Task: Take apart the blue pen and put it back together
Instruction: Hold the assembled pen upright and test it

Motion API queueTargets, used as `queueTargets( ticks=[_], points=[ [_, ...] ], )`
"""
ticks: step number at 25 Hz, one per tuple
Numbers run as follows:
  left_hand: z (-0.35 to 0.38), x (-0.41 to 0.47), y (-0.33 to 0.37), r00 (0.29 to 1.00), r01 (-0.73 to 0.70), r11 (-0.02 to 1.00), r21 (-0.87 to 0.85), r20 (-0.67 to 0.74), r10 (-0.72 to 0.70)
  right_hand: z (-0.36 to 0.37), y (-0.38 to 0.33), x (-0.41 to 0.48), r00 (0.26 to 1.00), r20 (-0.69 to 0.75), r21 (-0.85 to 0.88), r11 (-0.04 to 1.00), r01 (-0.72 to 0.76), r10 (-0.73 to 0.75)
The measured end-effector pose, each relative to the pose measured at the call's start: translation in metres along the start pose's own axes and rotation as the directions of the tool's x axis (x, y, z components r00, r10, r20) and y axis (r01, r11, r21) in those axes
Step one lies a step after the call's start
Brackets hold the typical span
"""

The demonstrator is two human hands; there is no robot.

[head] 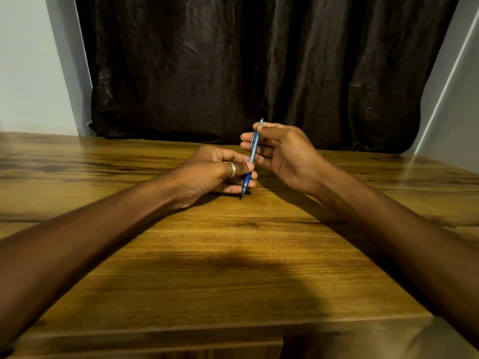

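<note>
The table (233, 255) is wood or a wood-look top, warm brown with dark streaky grain, smooth and softly glossy where light catches its far corners. Behind it hangs a dark brown curtain (246, 60) of creased cloth with a faint sheen along the wrinkles. The pen (252, 151) looks like blue plastic, its upper barrel lighter and shiny, its lower grip darker and duller. A ring (233, 169) of polished pale metal glints. The walls (31, 73) are matt and plain.
</note>
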State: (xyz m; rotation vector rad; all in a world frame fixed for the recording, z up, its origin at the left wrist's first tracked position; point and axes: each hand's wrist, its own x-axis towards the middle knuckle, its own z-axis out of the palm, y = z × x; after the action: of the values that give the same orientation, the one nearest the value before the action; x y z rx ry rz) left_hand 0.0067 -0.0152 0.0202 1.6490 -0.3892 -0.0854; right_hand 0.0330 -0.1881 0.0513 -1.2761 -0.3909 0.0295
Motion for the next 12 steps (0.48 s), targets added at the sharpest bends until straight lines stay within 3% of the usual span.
queueTargets(
  ticks=[4,7,9,12],
  points=[
    [0.008,0.000,0.001,0.995,0.099,0.992,-0.075,0.031,-0.097,0.027,-0.001,0.001,0.992,-0.117,0.173,0.985,-0.018,0.039],
    [0.003,-0.001,0.004,0.975,0.190,0.954,-0.232,0.154,-0.157,0.043,-0.009,0.009,0.982,-0.174,0.280,0.960,-0.028,0.079],
    [0.000,-0.003,0.006,0.958,0.231,0.914,-0.334,0.239,-0.155,0.050,-0.014,0.014,0.981,-0.171,0.317,0.948,-0.030,0.088],
    [0.001,-0.004,0.007,0.952,0.242,0.905,-0.351,0.266,-0.151,0.052,-0.014,0.019,0.977,-0.166,0.299,0.951,-0.082,0.137]
  ],
)
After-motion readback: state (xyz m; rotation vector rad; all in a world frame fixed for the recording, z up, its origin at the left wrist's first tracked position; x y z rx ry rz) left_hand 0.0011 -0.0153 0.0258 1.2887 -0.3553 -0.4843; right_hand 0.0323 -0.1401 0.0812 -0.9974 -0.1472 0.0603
